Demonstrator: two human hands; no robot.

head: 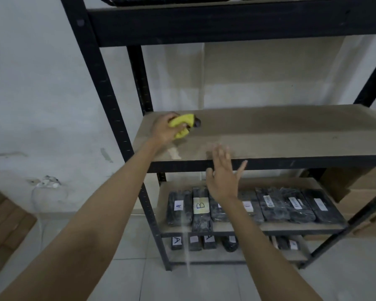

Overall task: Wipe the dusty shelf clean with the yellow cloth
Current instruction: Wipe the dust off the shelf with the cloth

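The dusty brown shelf board [280,131] sits at mid height in a black metal rack. My left hand [164,130] is shut on a bunched yellow cloth [182,124] and presses it on the board's far left end. A small dark lump [197,122] shows at the cloth's right tip; what it is, I cannot tell. My right hand [223,177] hovers open with fingers spread, just in front of the board's front edge. A thin stream of dust [188,246] falls from that edge toward the floor. A pale smear [174,153] marks the board near the front left.
Black wrapped packages with letter labels [201,205] lie on the lower shelf, more below them [229,243]. The rack's black upright [109,101] stands left of my left arm. Cardboard boxes [360,192] sit at the right, a brown board [4,227] at the left, tiled floor below.
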